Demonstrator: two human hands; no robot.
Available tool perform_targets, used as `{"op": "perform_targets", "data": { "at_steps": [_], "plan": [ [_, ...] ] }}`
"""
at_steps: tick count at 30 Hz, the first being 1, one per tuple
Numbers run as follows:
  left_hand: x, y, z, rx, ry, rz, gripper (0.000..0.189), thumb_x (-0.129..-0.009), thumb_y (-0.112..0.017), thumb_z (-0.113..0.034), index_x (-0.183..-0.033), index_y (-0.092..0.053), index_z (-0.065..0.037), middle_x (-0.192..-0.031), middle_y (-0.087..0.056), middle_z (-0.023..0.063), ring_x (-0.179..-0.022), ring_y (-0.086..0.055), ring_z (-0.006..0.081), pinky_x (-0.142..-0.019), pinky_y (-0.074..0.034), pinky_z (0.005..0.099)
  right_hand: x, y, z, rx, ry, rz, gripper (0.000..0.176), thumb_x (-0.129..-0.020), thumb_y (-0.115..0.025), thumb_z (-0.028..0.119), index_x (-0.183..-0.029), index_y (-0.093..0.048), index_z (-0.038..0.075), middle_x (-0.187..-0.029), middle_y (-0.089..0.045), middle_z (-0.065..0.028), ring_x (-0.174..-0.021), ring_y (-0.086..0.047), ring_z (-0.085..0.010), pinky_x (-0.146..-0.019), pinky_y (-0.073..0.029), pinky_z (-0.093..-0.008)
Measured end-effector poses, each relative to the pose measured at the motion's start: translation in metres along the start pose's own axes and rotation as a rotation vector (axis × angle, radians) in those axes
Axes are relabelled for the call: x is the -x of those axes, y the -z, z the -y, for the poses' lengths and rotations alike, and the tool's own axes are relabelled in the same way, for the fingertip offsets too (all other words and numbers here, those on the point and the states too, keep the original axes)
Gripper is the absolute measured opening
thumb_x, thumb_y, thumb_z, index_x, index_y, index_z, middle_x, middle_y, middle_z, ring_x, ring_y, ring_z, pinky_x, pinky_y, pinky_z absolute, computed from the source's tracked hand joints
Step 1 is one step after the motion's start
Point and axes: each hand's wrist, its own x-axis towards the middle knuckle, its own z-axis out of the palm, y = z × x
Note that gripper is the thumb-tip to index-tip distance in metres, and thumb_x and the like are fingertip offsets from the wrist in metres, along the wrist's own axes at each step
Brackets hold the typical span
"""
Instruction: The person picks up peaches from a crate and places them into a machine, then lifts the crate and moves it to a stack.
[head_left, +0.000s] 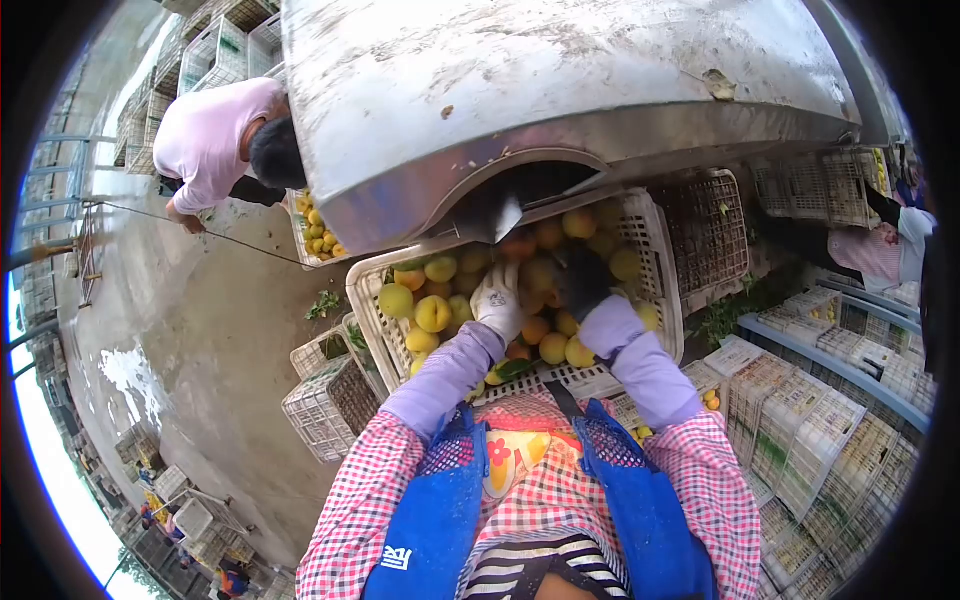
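Observation:
A pale plastic crate [374, 330] full of yellow-orange peaches [433, 314] sits in front of my body. My left hand [497, 303], in a white glove, lies among the peaches at the crate's middle with its fingers stretched forward over them. Just to its right my right hand [585, 280], in a dark glove, reaches down onto the peaches; its fingers are too dark to make out. A green leaf [514, 368] lies near the crate's close edge.
A large metal machine [570, 70] with an arched opening overhangs the crate's far side. Another person [215, 130] bends at the left, holding a thin rod, near a second fruit crate [318, 235]. Stacked crates [790, 400] fill the right; one crate [330, 405] stands at the left.

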Motion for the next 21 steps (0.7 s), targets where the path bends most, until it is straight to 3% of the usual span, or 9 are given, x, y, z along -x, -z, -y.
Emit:
{"op": "perform_targets", "data": {
  "at_steps": [2, 6, 8, 11, 13, 15, 16, 19, 21],
  "plan": [
    [-0.01, 0.014, -0.007, -0.071, -0.137, -0.091, 0.067, -0.09, -0.062, -0.024, -0.153, -0.041, -0.012, -0.151, -0.048, 0.0167, -0.137, -0.048, 0.0354, -0.112, -0.041, 0.0462, -0.001, -0.019, -0.004, 0.237, 0.041, -0.061, 0.049, -0.084, -0.074, 0.028, -0.127, -0.061, 0.006, -0.124, -0.062, -0.0194, -0.117, -0.06, -0.0353, -0.103, -0.047, -0.0449],
    [-0.053, -0.012, 0.027, -0.535, -0.601, -0.279, 0.058, -0.092, -0.058, -0.02, -0.148, -0.047, -0.014, -0.146, -0.052, 0.0112, -0.133, -0.049, 0.0315, -0.11, -0.04, 0.0489, -0.013, -0.017, -0.003, 0.395, 0.029, 0.151, 0.066, -0.076, -0.079, 0.026, -0.134, -0.056, 0.007, -0.135, -0.057, -0.0158, -0.123, -0.056, -0.0333, -0.106, -0.045, -0.0472],
    [-0.095, -0.084, 0.054, -0.535, -0.416, -0.022, 0.049, -0.092, -0.055, -0.02, -0.141, -0.052, -0.014, -0.144, -0.053, 0.0093, -0.133, -0.049, 0.0303, -0.11, -0.039, 0.0498, -0.008, -0.008, -0.021, 0.035, -0.048, 0.157, 0.078, -0.074, -0.081, 0.033, -0.142, -0.052, 0.008, -0.133, -0.058, -0.0156, -0.123, -0.057, -0.0327, -0.107, -0.045, -0.0453],
    [-0.099, -0.065, 0.038, -0.406, -0.358, 0.118, 0.036, -0.093, -0.055, -0.019, -0.128, -0.059, -0.015, -0.141, -0.055, 0.0085, -0.134, -0.048, 0.0311, -0.11, -0.039, 0.0502, 0.016, 0.026, -0.018, -0.585, -0.241, 0.065, 0.084, -0.073, -0.08, 0.029, -0.147, -0.048, 0.007, -0.136, -0.058, -0.0146, -0.128, -0.056, -0.0301, -0.109, -0.045, -0.0421],
    [-0.093, -0.021, 0.008, -0.426, -0.394, 0.18, 0.033, -0.093, -0.054, -0.019, -0.126, -0.06, -0.015, -0.142, -0.054, 0.0095, -0.136, -0.047, 0.0328, -0.109, -0.04, 0.0526, 0.03, 0.051, -0.008, -1.049, -0.334, 0.021, 0.084, -0.073, -0.079, 0.024, -0.148, -0.046, 0.005, -0.14, -0.057, -0.0136, -0.132, -0.054, -0.0276, -0.111, -0.045, -0.0398],
    [-0.08, -0.004, -0.001, -0.564, -0.522, 0.001, 0.034, -0.093, -0.055, -0.017, -0.126, -0.061, -0.015, -0.143, -0.054, 0.0105, -0.137, -0.046, 0.035, -0.108, -0.042, 0.0537, 0.049, 0.066, -0.001, -1.531, -0.361, 0.071, 0.085, -0.073, -0.079, 0.02, -0.149, -0.044, 0.004, -0.142, -0.056, -0.0124, -0.134, -0.053, -0.0248, -0.111, -0.044, -0.0376],
    [-0.078, 0.008, -0.005, -0.633, -0.586, -0.098, 0.035, -0.092, -0.056, -0.017, -0.126, -0.061, -0.015, -0.143, -0.054, 0.0109, -0.138, -0.046, 0.036, -0.107, -0.043, 0.0542, 0.054, 0.072, 0.003, -1.443, -0.311, 0.073, 0.084, -0.075, -0.079, 0.019, -0.149, -0.044, 0.004, -0.143, -0.055, -0.0125, -0.135, -0.052, -0.0249, -0.112, -0.043, -0.0376],
    [-0.086, 0.041, -0.022, -0.529, -0.479, 0.356, 0.04, -0.09, -0.063, -0.019, -0.129, -0.062, -0.014, -0.141, -0.057, 0.013, -0.135, -0.049, 0.04, -0.109, -0.044, 0.0527, 0.064, 0.085, 0.026, -1.283, -0.213, 0.066, 0.081, -0.08, -0.08, 0.019, -0.15, -0.042, 0.003, -0.147, -0.052, -0.0128, -0.138, -0.049, -0.0251, -0.115, -0.04, -0.0381],
    [-0.059, 0.05, -0.017, -0.039, -0.285, 0.23, 0.047, -0.087, -0.07, -0.02, -0.133, -0.061, -0.015, -0.139, -0.06, 0.0134, -0.132, -0.054, 0.0373, -0.109, -0.045, 0.0475, 0.06, 0.097, 0.043, -1.328, -0.187, 0.032, 0.083, -0.081, -0.081, 0.022, -0.151, -0.042, 0.003, -0.15, -0.05, -0.0128, -0.14, -0.047, -0.0249, -0.115, -0.04, -0.0393]
  ]
}}
